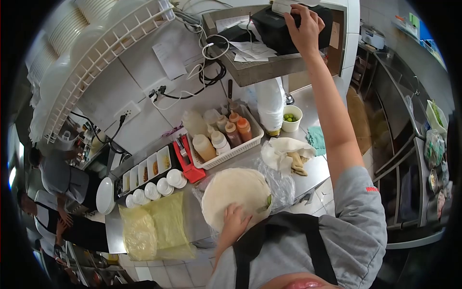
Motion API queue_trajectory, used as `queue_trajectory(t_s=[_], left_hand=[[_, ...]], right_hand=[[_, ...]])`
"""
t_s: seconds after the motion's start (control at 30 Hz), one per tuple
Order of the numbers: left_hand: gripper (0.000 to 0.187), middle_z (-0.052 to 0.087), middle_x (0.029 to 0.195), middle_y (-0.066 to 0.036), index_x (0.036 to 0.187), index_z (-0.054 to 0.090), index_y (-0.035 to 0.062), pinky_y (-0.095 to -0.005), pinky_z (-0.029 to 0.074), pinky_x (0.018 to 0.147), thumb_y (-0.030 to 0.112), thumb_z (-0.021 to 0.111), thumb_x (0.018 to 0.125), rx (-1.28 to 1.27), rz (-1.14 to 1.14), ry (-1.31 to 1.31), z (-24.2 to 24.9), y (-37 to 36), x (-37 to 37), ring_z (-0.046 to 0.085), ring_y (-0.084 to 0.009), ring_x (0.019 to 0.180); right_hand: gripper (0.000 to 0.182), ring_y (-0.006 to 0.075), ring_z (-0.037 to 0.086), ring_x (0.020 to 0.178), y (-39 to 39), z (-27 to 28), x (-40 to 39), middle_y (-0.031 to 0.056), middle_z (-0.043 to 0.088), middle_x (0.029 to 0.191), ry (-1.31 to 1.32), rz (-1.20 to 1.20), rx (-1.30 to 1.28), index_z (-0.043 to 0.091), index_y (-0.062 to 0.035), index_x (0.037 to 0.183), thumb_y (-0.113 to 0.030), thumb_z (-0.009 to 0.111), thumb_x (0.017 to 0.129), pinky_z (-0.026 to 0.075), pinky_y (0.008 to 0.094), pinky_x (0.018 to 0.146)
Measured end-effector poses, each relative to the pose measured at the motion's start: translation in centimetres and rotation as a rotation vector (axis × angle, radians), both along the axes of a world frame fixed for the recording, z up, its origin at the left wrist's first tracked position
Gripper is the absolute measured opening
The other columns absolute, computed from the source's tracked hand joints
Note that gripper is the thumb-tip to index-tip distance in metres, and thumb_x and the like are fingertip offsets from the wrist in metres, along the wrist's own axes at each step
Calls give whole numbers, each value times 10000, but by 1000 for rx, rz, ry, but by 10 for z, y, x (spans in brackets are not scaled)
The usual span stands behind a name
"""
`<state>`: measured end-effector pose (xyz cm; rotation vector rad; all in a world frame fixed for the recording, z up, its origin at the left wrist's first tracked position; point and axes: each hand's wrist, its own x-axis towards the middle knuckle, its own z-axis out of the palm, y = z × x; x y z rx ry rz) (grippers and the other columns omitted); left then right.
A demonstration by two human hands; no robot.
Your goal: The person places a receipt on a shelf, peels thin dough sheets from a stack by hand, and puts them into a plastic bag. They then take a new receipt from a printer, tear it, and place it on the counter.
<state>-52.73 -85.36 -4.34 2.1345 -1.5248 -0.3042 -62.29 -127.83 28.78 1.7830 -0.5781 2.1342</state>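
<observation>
My left hand [235, 222] lies with its fingers apart on a round stack of pale flatbreads [236, 195], which rests on clear plastic. Up on the steel shelf, my right hand [304, 26] reaches over a black machine [274, 33], its fingers bent at the machine's top near a pale strip of paper. Whether those fingers hold the paper is not clear. To the right of the flatbreads is a cream cloth [284, 151]. A red tool [187, 161] stands behind them, beside a white basket [231, 153] of sauce bottles.
Yellow plastic bags [154, 226] lie at the counter's left, near small white dishes [151, 190] and a tray of toppings [147, 171]. A tub of green limes [290, 118] stands at the back. Cables hang under the shelf [250, 70]. Other people work at far left.
</observation>
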Motion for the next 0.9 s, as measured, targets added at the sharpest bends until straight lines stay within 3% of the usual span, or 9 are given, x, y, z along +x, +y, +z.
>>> queue_trajectory(t_s=[0.07,0.13,0.17,0.2,0.27,0.9], left_hand=[[540,400,1266,-225,1172,506,34,-424,320,971,372,628,768,37,50,-25,-5,0,-1,353,-378,1191],[550,367,1276,-229,1159,511,40,-459,297,981,360,658,736,75,95,-56,-6,-1,2,303,-402,1210],[540,385,1260,-223,1152,521,54,-461,313,967,361,662,731,85,93,-65,-6,-3,3,330,-399,1185],[530,403,1243,-217,1145,530,67,-463,329,952,362,666,727,96,93,-70,-6,-4,4,356,-395,1160],[524,407,1238,-213,1139,536,68,-463,339,942,357,670,723,90,80,-49,-13,-7,12,366,-390,1148],[398,485,1212,-212,1019,595,1,-399,350,968,256,677,724,-31,98,108,-21,0,24,422,-360,1144]], right_hand=[[236,235,499,910,-5,-2,1,64,583,864,-4,20,2,548,-66,981,-181,588,780,290,374,866],[253,184,509,1018,-19,-4,2,3,625,892,15,-66,-85,614,-137,993,-295,614,796,326,399,868],[160,223,563,911,-2,1,3,37,633,820,-19,-117,-137,620,-138,932,-201,594,787,384,396,805],[160,223,563,911,-3,1,3,37,633,820,-17,-115,-137,620,-138,932,-201,594,787,384,396,805],[227,247,498,913,-4,-3,3,75,580,878,-6,-48,-67,543,-62,981,-171,573,784,289,377,873],[147,244,510,918,-6,-4,4,61,585,871,34,-42,-46,551,-75,910,-159,566,790,303,375,857]])
